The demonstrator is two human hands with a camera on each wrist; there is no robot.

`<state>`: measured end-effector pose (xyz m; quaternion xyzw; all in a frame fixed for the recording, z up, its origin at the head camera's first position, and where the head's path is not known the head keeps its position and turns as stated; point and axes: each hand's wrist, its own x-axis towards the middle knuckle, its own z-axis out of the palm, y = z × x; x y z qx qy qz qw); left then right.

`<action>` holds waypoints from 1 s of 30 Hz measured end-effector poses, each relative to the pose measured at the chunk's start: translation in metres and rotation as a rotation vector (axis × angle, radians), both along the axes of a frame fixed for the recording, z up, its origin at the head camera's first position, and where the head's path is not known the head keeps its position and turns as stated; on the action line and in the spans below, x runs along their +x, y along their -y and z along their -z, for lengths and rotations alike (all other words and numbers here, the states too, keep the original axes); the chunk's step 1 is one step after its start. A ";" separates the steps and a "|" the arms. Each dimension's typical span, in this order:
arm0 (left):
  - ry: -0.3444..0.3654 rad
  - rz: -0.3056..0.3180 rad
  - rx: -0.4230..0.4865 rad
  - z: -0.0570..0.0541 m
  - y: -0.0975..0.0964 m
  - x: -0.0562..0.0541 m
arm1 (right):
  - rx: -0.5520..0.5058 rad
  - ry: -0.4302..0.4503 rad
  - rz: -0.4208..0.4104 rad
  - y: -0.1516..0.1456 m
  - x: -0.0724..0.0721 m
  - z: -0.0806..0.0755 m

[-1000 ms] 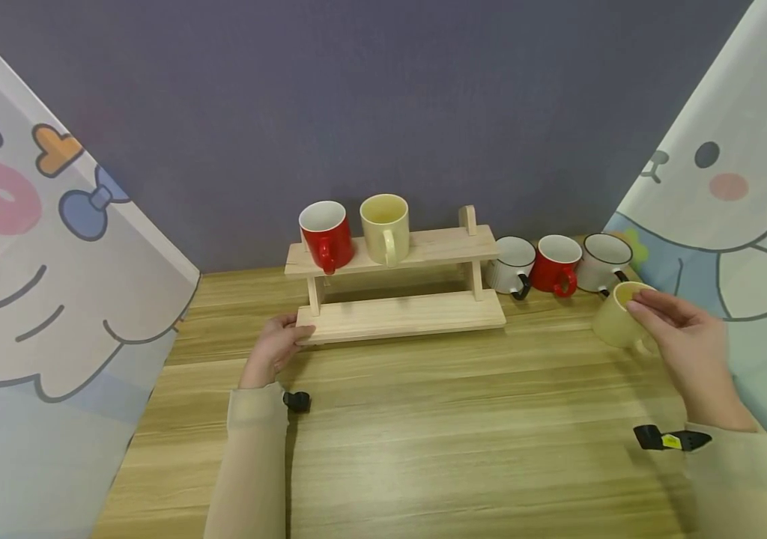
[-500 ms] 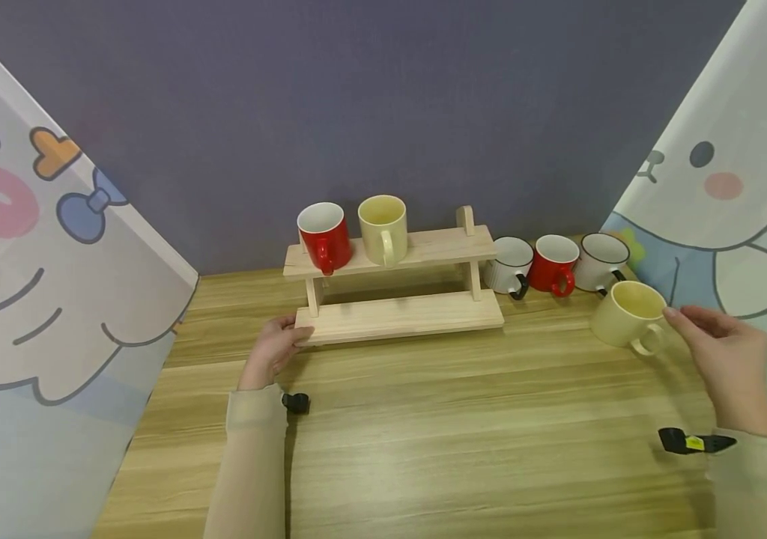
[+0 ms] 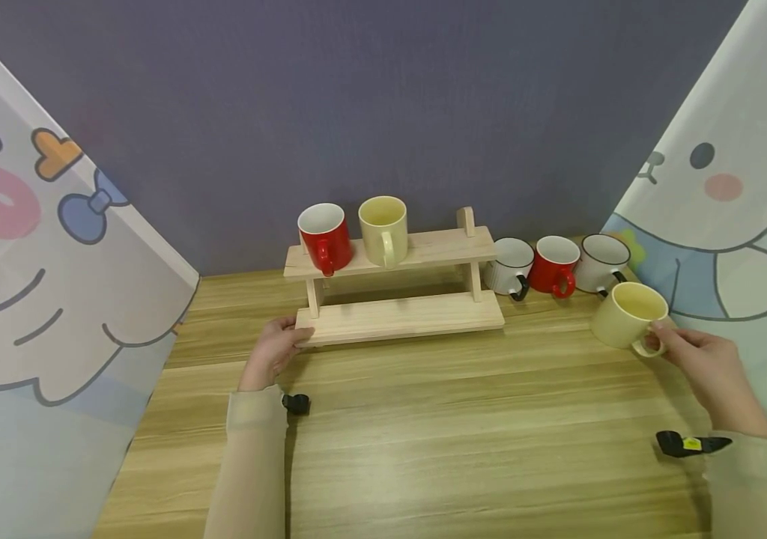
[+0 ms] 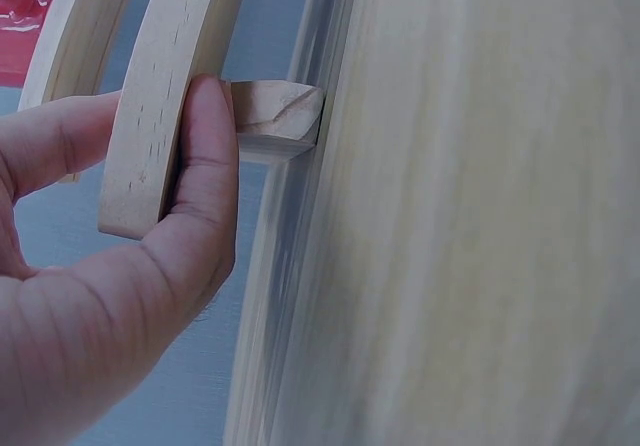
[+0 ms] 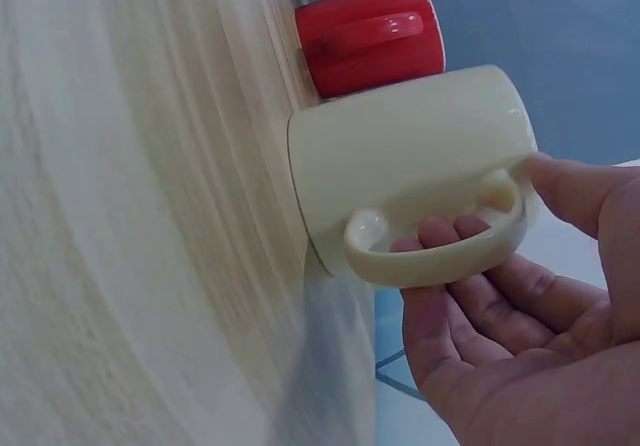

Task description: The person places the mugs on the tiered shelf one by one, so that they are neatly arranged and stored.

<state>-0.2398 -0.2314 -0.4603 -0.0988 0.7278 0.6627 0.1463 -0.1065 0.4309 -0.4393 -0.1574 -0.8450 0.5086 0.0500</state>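
My left hand [image 3: 274, 350] grips the left end of a two-tier wooden shelf [image 3: 400, 318]; in the left wrist view the thumb and fingers [image 4: 208, 136] pinch its board. A red mug [image 3: 325, 238] and a pale yellow mug [image 3: 382, 232] stand on the top tier, handles facing me. Over at the right, my right hand [image 3: 714, 367] holds another pale yellow mug [image 3: 616, 322], upright on the table. In the right wrist view the thumb touches the mug beside its handle [image 5: 440, 263], and fingertips show through the handle loop.
Beyond the held mug, a white mug with black handle [image 3: 510, 266], a red mug [image 3: 553, 266] and a black-rimmed white mug [image 3: 601, 263] line up right of the shelf. A dark wall [image 3: 383, 97] rises behind; cartoon panels flank the wood-grain table [image 3: 424, 434].
My right hand drew back from the yellow mug's rim to the right, then came down and left onto its handle side. The left hand keeps its grip on the shelf.
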 end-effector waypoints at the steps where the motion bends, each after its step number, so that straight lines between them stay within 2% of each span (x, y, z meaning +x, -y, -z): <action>1: -0.002 0.001 0.003 0.000 0.000 0.000 | -0.005 -0.005 -0.007 -0.001 0.000 0.001; 8: -0.006 -0.004 0.008 0.000 0.001 -0.001 | 0.030 -0.053 -0.112 -0.003 -0.005 0.010; 13: -0.002 -0.003 0.008 -0.002 0.001 0.000 | -0.010 -0.091 -0.169 -0.003 -0.008 0.014; 19: -0.007 0.002 0.012 -0.003 0.001 0.001 | -0.060 -0.141 -0.159 0.003 -0.008 0.016; 21: -0.013 0.001 0.019 -0.002 0.001 0.000 | -0.116 -0.167 -0.148 0.006 -0.008 0.017; 25: -0.020 0.008 0.021 -0.001 0.000 0.000 | -0.311 -0.216 -0.123 0.015 -0.009 0.021; 30: -0.016 0.003 0.018 -0.001 0.000 0.001 | -0.438 -0.274 -0.113 0.030 -0.011 0.022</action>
